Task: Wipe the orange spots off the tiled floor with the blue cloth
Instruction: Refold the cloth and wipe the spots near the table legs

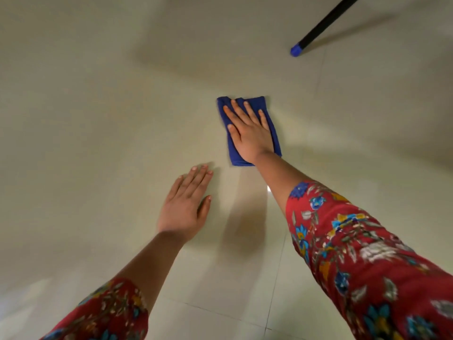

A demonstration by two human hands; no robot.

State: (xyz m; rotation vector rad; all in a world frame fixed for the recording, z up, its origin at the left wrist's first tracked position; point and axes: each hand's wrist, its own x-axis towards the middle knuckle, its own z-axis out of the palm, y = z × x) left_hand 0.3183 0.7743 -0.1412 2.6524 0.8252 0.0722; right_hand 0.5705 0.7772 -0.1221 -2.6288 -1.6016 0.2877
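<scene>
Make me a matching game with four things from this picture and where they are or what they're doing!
Things:
1. right hand
2. left hand
3. blue cloth
4. black pole

Clues:
A. spread over bare tiles, holding nothing
B. top right corner, has a blue tip
C. pressing down with straight fingers
D. lying flat under a hand

Pairs: 1-C, 2-A, 3-D, 4-B
</scene>
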